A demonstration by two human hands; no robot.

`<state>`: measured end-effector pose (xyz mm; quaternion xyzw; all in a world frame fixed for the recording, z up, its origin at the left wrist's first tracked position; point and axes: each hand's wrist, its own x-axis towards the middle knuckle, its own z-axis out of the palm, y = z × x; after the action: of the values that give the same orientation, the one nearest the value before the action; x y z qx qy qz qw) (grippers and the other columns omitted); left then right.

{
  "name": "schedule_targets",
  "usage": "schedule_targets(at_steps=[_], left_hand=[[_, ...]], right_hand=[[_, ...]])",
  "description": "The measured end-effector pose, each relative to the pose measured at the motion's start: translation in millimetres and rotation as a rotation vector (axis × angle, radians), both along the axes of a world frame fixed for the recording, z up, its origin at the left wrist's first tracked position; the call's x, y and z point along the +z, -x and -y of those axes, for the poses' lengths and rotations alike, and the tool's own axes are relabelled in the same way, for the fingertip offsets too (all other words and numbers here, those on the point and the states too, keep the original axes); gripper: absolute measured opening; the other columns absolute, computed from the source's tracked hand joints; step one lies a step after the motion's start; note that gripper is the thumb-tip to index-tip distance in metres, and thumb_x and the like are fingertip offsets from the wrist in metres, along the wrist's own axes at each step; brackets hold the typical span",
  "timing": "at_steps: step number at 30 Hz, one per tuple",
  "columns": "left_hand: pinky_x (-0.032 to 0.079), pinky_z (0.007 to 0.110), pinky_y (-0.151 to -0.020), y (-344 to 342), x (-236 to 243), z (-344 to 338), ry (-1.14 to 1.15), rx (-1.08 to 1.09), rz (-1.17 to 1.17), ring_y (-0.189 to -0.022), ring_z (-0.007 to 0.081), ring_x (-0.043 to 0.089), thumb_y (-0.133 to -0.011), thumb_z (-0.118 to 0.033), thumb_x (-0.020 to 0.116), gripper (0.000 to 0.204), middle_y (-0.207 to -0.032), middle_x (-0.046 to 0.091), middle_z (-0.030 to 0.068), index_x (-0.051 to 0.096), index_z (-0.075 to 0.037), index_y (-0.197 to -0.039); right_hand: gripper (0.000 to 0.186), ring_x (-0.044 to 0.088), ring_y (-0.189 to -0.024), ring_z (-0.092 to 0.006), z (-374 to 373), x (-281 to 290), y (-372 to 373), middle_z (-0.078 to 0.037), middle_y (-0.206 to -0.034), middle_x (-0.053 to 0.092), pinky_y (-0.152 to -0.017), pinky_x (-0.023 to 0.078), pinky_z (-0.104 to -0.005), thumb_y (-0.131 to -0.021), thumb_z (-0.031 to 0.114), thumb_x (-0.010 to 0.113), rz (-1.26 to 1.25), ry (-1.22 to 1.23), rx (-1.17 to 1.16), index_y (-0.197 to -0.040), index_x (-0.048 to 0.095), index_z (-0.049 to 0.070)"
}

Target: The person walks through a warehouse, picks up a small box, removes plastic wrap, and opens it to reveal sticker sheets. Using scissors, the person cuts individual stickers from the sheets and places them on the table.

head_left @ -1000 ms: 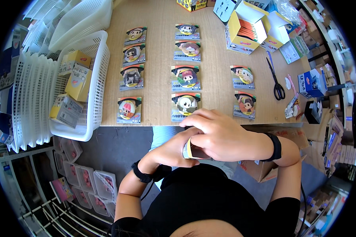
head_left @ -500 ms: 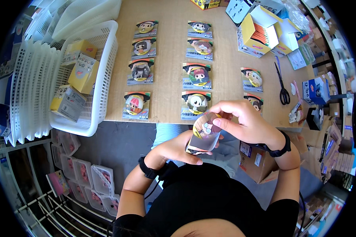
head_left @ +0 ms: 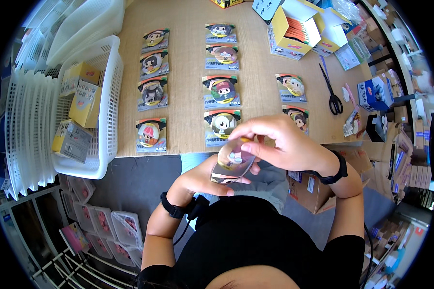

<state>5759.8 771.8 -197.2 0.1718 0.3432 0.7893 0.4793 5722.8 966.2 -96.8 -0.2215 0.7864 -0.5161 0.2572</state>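
Fingers (head_left: 212, 185) of left hand (head_left: 197, 180) cupped under clear badge packet (head_left: 232, 161), right hand (head_left: 284, 144) pinching its top edge.

Held just in front of the tabletop (head_left: 188, 72) edge, above the lap. Left to right: white basket (head_left: 108, 96) with yellow boxes, 3 columns of badge cards, scissors (head_left: 332, 91). Glossy sleeve, round cartoon face inside, pale and shiny. Probably light, slightly bendy, slippery film; best gripped by the edges, not the face.
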Motion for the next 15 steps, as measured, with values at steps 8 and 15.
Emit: schedule_targets(at_steps=[8,15], left_hand=[[0.046,0.047,-0.09,-5,9,4,-0.028,0.177,0.182,-0.117,0.0307,0.044,-0.071,0.007,0.059,0.065,-0.128,0.042,0.0154,0.034,-0.001,-0.13],[0.047,0.042,-0.089,-2,7,10,0.179,0.291,0.218,-0.117,0.0319,0.044,-0.079,0.0,0.059,0.06,-0.129,0.042,0.0179,0.031,-0.001,-0.132]], right_hand=[[0.03,0.058,-0.087,-0.0198,-4,-16,0,-0.01,-0.095,0.059,-0.072,0.046,-0.0295,-0.075,0.01,0.067,-0.36,0.097,0.064,-0.102,0.057,0.001],[0.023,0.056,-0.072,-0.0069,-17,-37,18,-0.002,-0.081,0.06,-0.063,0.045,-0.0208,-0.08,0.007,0.062,-0.056,0.029,-0.075,-0.1,0.056,-0.002]])
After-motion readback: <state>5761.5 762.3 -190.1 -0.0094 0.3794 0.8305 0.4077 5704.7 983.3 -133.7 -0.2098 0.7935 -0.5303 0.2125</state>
